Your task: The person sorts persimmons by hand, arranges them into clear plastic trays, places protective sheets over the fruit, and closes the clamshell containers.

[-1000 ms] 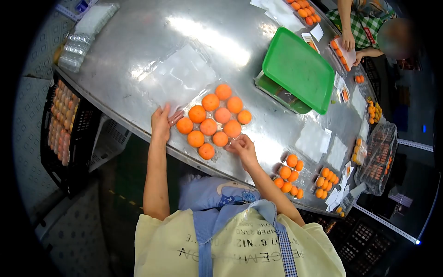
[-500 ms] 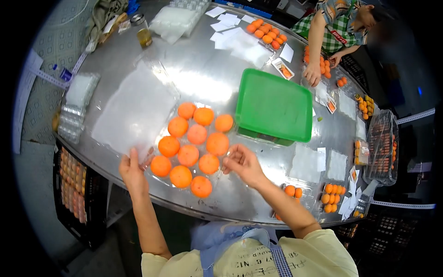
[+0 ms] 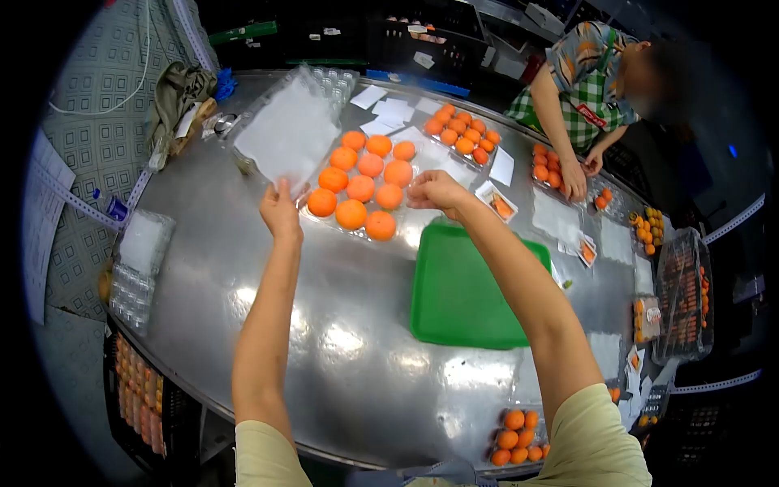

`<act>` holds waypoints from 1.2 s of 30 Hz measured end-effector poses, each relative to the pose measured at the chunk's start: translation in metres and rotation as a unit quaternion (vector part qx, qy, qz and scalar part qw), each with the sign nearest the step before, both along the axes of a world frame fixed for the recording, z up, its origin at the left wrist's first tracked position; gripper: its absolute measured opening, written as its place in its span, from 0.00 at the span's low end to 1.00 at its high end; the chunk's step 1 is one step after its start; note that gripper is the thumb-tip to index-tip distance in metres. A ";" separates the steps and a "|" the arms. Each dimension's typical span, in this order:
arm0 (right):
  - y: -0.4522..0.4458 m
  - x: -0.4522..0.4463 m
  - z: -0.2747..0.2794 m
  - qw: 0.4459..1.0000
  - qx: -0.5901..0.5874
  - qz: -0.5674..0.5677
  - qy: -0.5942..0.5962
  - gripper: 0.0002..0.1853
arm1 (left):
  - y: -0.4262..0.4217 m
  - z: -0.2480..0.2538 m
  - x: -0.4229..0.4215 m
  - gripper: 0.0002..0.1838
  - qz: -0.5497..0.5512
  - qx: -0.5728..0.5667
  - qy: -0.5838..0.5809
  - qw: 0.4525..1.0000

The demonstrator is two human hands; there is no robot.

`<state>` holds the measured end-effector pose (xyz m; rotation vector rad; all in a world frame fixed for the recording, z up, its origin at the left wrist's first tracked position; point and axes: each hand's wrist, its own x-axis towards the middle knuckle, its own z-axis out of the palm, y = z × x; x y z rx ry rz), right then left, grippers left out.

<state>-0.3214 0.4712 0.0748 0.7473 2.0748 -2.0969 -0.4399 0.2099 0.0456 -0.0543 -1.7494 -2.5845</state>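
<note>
A clear plastic fruit box [image 3: 331, 226] full of round orange fruits [image 3: 360, 188] is between my hands toward the far side of the metal table. My left hand [image 3: 281, 213] is closed on its near left edge, fingertips pinched. At the right edge, my right hand [image 3: 436, 193] pinches the plastic with bent fingers. To the left of the fruits lies a whitish padded sheet of clear plastic [image 3: 288, 134], apparently the box's lid; whether it overlaps the stack behind it I cannot tell. A green lid [image 3: 462, 288] is under and beside my right forearm.
Across the table a person [image 3: 580, 97] in a checked apron handles another fruit box [image 3: 548, 168]. A filled box [image 3: 462, 130] stands at the back, near white paper slips [image 3: 393, 112]. Empty clear boxes [image 3: 138, 264] sit at the left edge; more fruit [image 3: 515, 438] is front right.
Both hands have moved the fruit box away from my body, to the far side of the table, past the green lid. My view has shifted as well.
</note>
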 end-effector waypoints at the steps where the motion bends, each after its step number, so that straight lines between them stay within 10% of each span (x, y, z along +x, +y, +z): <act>1: 0.005 -0.010 -0.009 1.000 -0.002 0.006 -0.026 0.09 | 0.005 -0.013 -0.007 0.13 0.003 -0.002 -0.009 1.000; 18: 0.016 -0.043 -0.083 0.981 0.022 0.084 -0.172 0.11 | 0.005 -0.155 -0.017 0.13 0.032 -0.080 -0.077 0.993; 20: 0.035 -0.050 -0.107 0.923 0.270 0.247 -0.115 0.13 | 0.006 -0.148 -0.015 0.16 0.019 -0.008 -0.133 0.991; 29: 0.017 0.100 0.033 0.943 0.314 0.040 0.105 0.16 | -0.026 -0.146 -0.003 0.19 -0.078 0.058 -0.240 0.966; 32: 0.028 0.198 0.062 0.948 0.280 -0.054 0.142 0.14 | -0.076 -0.241 -0.044 0.16 -0.223 0.069 -0.217 0.948; 36: 0.034 0.369 0.085 0.924 0.312 -0.200 0.089 0.14 | -0.087 -0.156 0.038 0.21 -0.141 -0.029 -0.264 0.954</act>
